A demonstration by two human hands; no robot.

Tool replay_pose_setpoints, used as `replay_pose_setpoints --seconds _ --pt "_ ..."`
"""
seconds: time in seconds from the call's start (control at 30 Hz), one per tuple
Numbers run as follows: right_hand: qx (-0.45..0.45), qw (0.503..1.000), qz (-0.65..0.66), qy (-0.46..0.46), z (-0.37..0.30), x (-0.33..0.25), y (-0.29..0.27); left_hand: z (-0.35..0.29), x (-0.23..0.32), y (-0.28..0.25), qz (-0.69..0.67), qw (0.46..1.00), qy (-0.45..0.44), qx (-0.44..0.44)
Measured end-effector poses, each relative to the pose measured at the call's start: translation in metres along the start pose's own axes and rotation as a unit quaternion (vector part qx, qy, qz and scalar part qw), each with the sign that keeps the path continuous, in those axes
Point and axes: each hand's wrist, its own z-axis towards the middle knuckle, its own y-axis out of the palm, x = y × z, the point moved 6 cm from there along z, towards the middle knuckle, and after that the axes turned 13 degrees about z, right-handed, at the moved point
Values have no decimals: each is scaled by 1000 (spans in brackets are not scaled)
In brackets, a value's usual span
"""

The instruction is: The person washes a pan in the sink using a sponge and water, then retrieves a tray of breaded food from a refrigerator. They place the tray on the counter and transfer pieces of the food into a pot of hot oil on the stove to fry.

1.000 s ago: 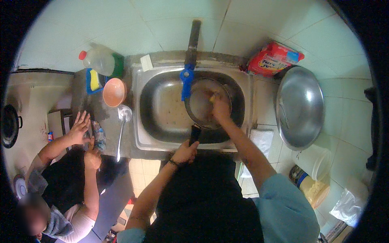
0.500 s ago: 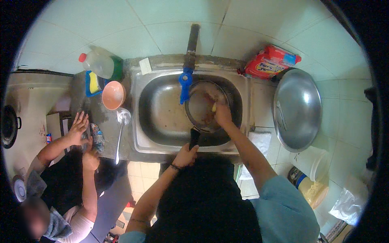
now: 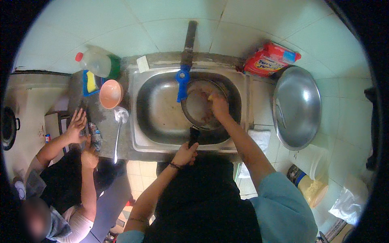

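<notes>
A frying pan [image 3: 198, 110] with brown residue lies tilted in the right half of the steel sink [image 3: 156, 117]. My left hand [image 3: 185, 154] is closed round its black handle at the sink's front edge. Inside the pan, my right hand [image 3: 220, 107] presses a yellow sponge [image 3: 211, 97] to the surface; only a bit of the sponge shows past the fingers. The blue-handled tap [image 3: 182, 83] reaches over the pan's left rim.
Left of the sink are a pink bowl [image 3: 111, 94], a long-handled spoon [image 3: 118, 139], a yellow sponge in a blue tray [image 3: 86, 83] and a bottle [image 3: 95, 65]. A co-worker's hands [image 3: 77, 125] work beside them. At right stand a red package [image 3: 265, 60] and a large metal basin [image 3: 298, 107].
My right hand has shifted slightly left within the pan, with the sponge. My left hand keeps its grip on the handle. The whole view has slid a little.
</notes>
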Motion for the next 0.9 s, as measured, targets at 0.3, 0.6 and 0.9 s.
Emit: replay_pose_setpoints --seconds 0.3,0.6,0.9 --pt "35 999 0 -13 12 -3 -4 5 -9 -1 3 1000 -2 -17" --pt "50 983 118 -132 -19 -34 -3 1 -5 -2 -54 998 -24 -29" --pt "16 990 100 -94 -8 -40 -9 2 -3 -3 -41 999 -19 -23"
